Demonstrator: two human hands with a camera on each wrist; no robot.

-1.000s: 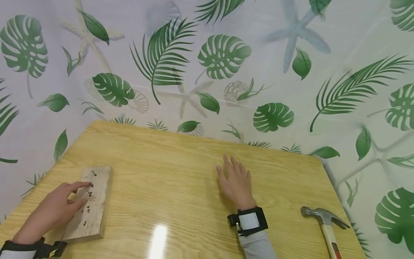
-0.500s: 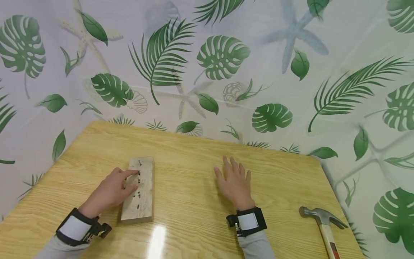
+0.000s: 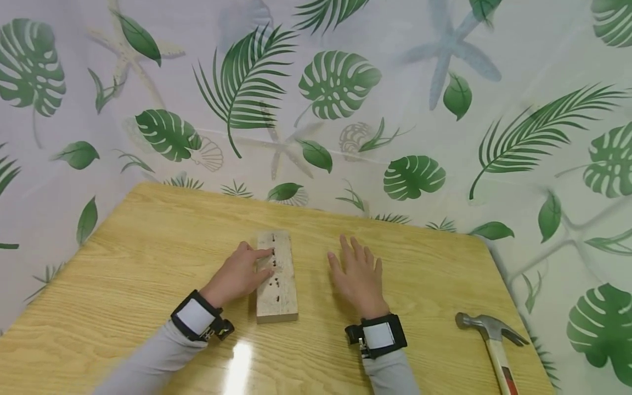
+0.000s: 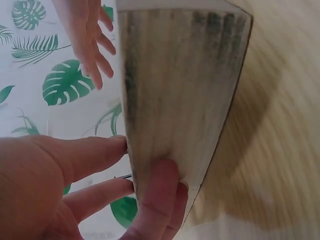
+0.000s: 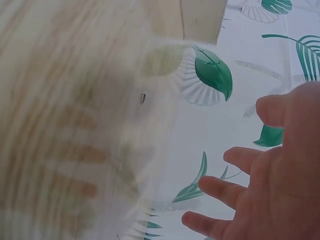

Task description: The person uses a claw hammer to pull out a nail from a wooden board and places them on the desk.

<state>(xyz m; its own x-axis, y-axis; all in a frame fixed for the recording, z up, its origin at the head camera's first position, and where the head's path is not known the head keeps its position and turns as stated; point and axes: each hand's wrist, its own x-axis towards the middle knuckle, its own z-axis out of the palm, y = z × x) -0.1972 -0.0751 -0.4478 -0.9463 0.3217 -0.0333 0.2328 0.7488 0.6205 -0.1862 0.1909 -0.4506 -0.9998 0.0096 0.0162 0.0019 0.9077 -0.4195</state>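
Near the middle of the table lies a wooden board (image 3: pixel 285 291) with several nails and small holes along its top. My left hand (image 3: pixel 236 278) holds its left edge. The left wrist view shows two digits over the top edge of the board (image 4: pixel 180 90), with other fingers (image 4: pixel 162 185) bent against its side. To the right of the board, my right hand (image 3: pixel 359 280) hovers palm down with spread fingers, holding nothing. In the right wrist view the right hand (image 5: pixel 265 175) is apart from the board (image 5: pixel 202 20).
A claw hammer (image 3: pixel 496 334) lies on the wooden table (image 3: pixel 148 263) near its right edge, head pointing away. Behind the table hangs a leaf-patterned sheet (image 3: pixel 197 55). A small dark speck (image 5: pixel 143 99) shows on the table surface in the right wrist view.
My left hand has slid the board rightward from the table's left side to near the middle, and slightly away. My right hand and the hammer have stayed in place.
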